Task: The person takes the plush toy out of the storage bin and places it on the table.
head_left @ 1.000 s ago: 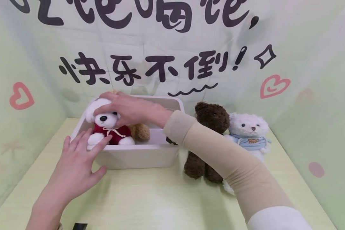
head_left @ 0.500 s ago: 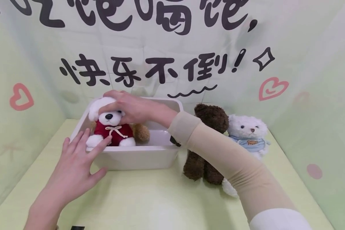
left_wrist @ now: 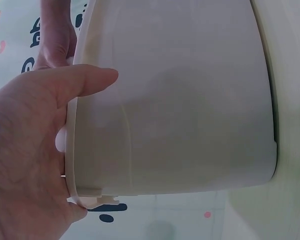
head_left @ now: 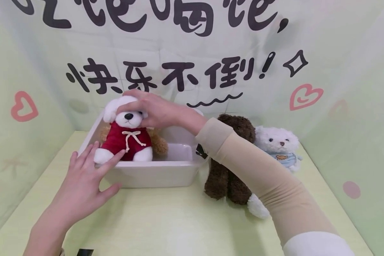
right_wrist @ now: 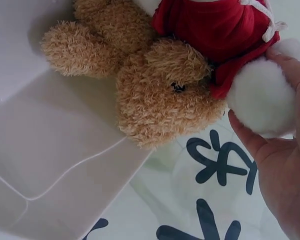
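Note:
In the head view my right hand grips a white plush dog in a red hoodie by the head, thumb across its face. The dog is upright inside the front left of a white storage bin, its white feet near the front rim. Behind it lies a tan curly plush bear, partly hidden. My left hand holds the bin's front left corner, fingers spread over the rim. The left wrist view has its thumb along the outer wall and the other fingers beyond the rim.
Right of the bin, a dark brown plush bear is partly behind my right forearm. Next to it is a white plush bear in a light blue top. A printed backdrop rises behind the bin, with side panels left and right.
My right hand has raised the white dog and shifted it slightly right, so more of the red hoodie shows above the rim. My left hand has stayed at the bin's corner.

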`<state>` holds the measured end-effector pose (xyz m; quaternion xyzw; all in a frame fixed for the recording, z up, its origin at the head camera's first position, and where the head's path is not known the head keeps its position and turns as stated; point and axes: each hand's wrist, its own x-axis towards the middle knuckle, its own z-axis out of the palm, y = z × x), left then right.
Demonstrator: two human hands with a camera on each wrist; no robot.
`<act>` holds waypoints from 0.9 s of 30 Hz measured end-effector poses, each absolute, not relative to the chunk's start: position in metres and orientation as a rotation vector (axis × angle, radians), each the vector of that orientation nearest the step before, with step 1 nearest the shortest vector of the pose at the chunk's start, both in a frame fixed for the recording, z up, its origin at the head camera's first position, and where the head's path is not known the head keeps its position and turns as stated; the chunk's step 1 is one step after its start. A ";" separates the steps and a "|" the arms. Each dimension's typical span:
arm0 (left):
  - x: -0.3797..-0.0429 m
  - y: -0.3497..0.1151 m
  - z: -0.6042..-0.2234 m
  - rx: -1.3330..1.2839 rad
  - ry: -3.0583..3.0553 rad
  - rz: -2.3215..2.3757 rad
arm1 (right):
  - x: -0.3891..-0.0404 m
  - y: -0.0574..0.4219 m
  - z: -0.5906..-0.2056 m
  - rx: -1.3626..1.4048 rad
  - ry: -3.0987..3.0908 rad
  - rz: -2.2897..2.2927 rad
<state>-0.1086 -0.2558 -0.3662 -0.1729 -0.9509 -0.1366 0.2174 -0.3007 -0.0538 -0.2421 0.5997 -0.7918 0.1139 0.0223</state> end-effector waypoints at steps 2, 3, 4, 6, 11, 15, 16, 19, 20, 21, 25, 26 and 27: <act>-0.109 -0.256 -0.366 -0.487 -2.628 -0.388 | -0.303 -0.052 -0.241 1.858 -2.440 0.382; -0.110 -0.256 -0.366 -0.490 -2.624 -0.394 | -0.305 -0.051 -0.241 1.860 -2.438 0.395; -0.110 -0.255 -0.366 -0.494 -2.621 -0.401 | -0.306 -0.050 -0.240 1.862 -2.436 0.413; -0.111 -0.255 -0.365 -0.505 -2.611 -0.414 | -0.309 -0.048 -0.239 1.852 -2.441 0.460; -0.113 -0.256 -0.364 -0.523 -2.586 -0.439 | -0.312 -0.041 -0.235 1.817 -2.407 0.608; -0.113 -0.257 -0.364 -0.508 -2.596 -0.434 | -0.310 -0.035 -0.233 1.816 -2.355 0.618; -0.112 -0.257 -0.364 -0.504 -2.601 -0.434 | -0.309 -0.033 -0.232 1.816 -2.345 0.611; -0.111 -0.257 -0.364 -0.489 -2.615 -0.439 | -0.305 -0.026 -0.231 1.813 -2.309 0.600; -0.111 -0.258 -0.364 -0.485 -2.621 -0.441 | -0.305 -0.023 -0.231 1.811 -2.288 0.610; -0.111 -0.258 -0.364 -0.481 -2.624 -0.442 | -0.304 -0.020 -0.231 1.807 -2.264 0.622; -0.111 -0.257 -0.364 -0.483 -2.634 -0.438 | -0.302 -0.007 -0.233 1.795 -2.176 0.701; -0.112 -0.257 -0.364 -0.485 -2.636 -0.435 | -0.302 -0.004 -0.233 1.795 -2.154 0.715; -0.112 -0.257 -0.363 -0.487 -2.638 -0.430 | -0.301 -0.001 -0.234 1.793 -2.139 0.717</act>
